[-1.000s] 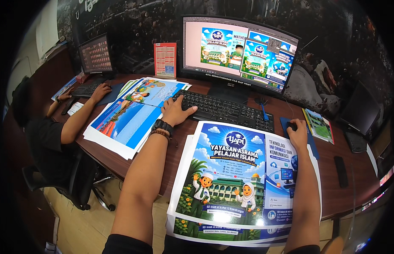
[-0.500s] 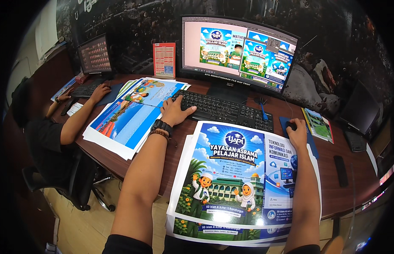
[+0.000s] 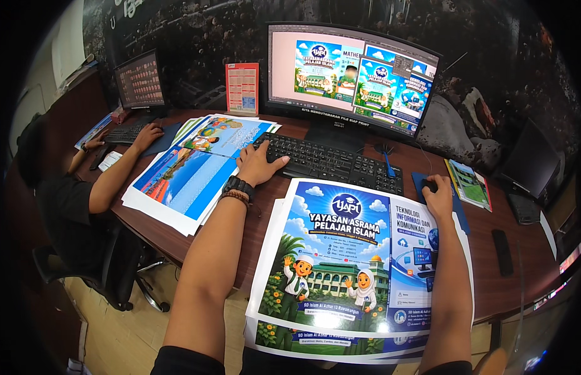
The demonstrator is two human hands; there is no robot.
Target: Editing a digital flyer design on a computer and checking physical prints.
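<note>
My left hand rests on the left end of a black keyboard, thumb and fingers apart, holding nothing. My right hand is wrapped over a dark computer mouse on a blue mouse pad. Large glossy printed sheets, with cartoon pupils and a green building, lie in front of the keyboard. My right forearm crosses their right side. Behind the keyboard, a wide monitor shows similar page designs in an editing window.
Left of my arm lies a stack of blue printed sheets. A red desk calendar stands behind it. Farther left, a co-worker's hands are at another keyboard. At the right are a booklet, a black phone-like slab and a dark monitor.
</note>
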